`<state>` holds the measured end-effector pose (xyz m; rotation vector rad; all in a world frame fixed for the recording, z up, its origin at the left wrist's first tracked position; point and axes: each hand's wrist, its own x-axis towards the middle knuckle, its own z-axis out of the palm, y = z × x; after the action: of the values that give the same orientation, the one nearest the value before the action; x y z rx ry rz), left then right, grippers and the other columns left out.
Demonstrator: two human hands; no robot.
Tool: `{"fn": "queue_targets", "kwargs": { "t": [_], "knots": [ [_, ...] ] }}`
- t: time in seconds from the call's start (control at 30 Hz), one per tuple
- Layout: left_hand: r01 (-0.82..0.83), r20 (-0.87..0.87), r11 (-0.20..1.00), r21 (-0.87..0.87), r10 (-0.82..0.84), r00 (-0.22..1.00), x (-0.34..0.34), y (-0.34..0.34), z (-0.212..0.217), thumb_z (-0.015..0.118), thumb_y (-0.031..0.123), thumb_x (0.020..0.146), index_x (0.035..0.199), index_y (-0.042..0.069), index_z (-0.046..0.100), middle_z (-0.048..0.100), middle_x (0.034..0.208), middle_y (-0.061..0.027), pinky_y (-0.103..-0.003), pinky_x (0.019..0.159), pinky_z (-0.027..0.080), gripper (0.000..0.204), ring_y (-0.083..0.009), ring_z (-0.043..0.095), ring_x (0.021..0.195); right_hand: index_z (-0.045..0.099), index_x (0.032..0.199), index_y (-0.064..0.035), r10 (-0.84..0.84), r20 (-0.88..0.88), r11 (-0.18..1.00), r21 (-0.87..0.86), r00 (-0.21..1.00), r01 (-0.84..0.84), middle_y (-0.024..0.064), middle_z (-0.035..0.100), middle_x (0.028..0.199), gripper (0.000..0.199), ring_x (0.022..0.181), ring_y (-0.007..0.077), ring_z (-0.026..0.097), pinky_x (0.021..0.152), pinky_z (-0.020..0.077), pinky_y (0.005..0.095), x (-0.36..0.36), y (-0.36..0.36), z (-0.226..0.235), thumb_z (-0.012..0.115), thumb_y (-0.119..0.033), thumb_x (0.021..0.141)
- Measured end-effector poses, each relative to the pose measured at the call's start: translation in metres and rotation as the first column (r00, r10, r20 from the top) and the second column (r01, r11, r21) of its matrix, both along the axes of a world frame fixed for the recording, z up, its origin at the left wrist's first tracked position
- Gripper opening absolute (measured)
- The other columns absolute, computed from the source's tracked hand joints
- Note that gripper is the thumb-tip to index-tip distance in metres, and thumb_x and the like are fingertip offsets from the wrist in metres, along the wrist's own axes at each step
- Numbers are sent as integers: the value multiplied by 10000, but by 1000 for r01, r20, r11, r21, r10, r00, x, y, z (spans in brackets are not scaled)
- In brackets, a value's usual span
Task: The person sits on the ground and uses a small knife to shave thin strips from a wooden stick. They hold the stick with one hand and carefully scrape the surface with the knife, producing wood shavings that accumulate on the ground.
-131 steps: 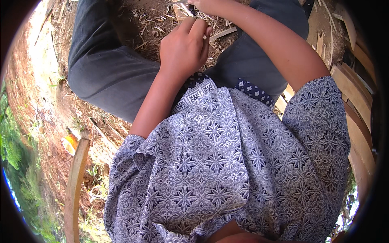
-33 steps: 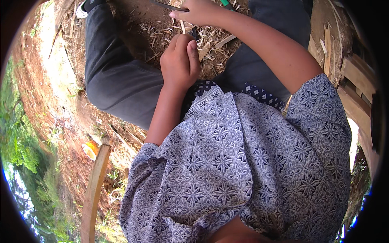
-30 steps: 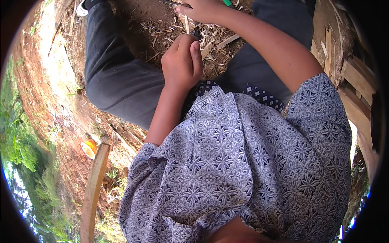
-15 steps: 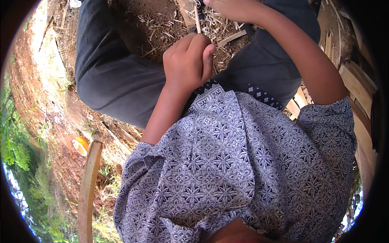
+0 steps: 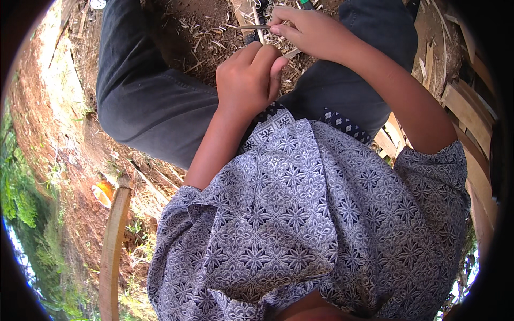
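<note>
My left hand (image 5: 247,80) is closed round the near end of a thin pale wooden stick (image 5: 261,37), which points away from me between my knees. My right hand (image 5: 310,33) grips a knife, and its narrow dark blade (image 5: 247,27) lies crosswise over the stick. The knife's handle is hidden inside my fingers. Beneath the stick's far part is a flat piece of wood (image 5: 241,12), with a dark object beside it that I cannot make out.
Curled wood shavings (image 5: 211,40) litter the brown soil between my legs. Split wood pieces (image 5: 471,109) are stacked at my right. On the left, a curved wooden post (image 5: 113,251) rises near an orange object (image 5: 103,193) on sunlit ground. Something green-tipped (image 5: 306,4) shows at the top.
My right hand has drawn back toward me along the stick, bringing the knife blade into view near my left hand. My left hand has stayed almost still, holding the stick.
</note>
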<state>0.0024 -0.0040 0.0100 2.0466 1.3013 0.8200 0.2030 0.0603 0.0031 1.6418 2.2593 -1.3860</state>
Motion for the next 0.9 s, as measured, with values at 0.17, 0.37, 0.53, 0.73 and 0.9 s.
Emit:
{"fn": "queue_targets", "kwargs": {
  "t": [0.17,0.37,0.53,0.73,0.9],
  "knots": [
    [2,-32,999,-54,-4,999,-2,1,3,570,212,1010,872,74,610,587,764,-112,-433,586,485,199,-349,615,659,648,1072,-94,-60,18,998,9,998,60,219,710,938,223,914,422,694,796,528,521,-17,13,-10,570,-288,995],
    [49,-20,998,-31,-49,999,4,5,4,616,238,972,847,94,604,564,735,-90,-421,565,477,191,-321,603,634,656,1010,-73,-277,100,960,69,956,271,202,709,881,249,846,389,701,758,535,487,-3,31,-54,582,-311,1000],
    [52,-25,999,-11,-52,998,-1,4,0,651,276,940,830,110,591,559,729,-70,-410,549,475,207,-292,605,622,676,1046,-54,-146,-65,987,-72,987,141,193,711,880,273,848,332,707,778,537,437,2,33,7,615,-316,1000],
    [38,-20,999,14,-38,999,0,7,-1,624,254,955,826,99,589,574,731,-81,-408,552,481,204,-299,611,627,674,1047,-53,-19,-2,999,-41,1000,19,209,716,925,253,888,388,706,781,539,465,6,15,21,623,-293,987],
    [33,-4,999,15,-33,999,0,11,0,552,215,991,850,78,604,580,733,-115,-430,573,479,203,-341,607,639,671,1037,-60,-93,5,995,-34,996,94,206,718,937,256,898,399,700,783,539,472,2,12,12,605,-303,992]
  ]
}}
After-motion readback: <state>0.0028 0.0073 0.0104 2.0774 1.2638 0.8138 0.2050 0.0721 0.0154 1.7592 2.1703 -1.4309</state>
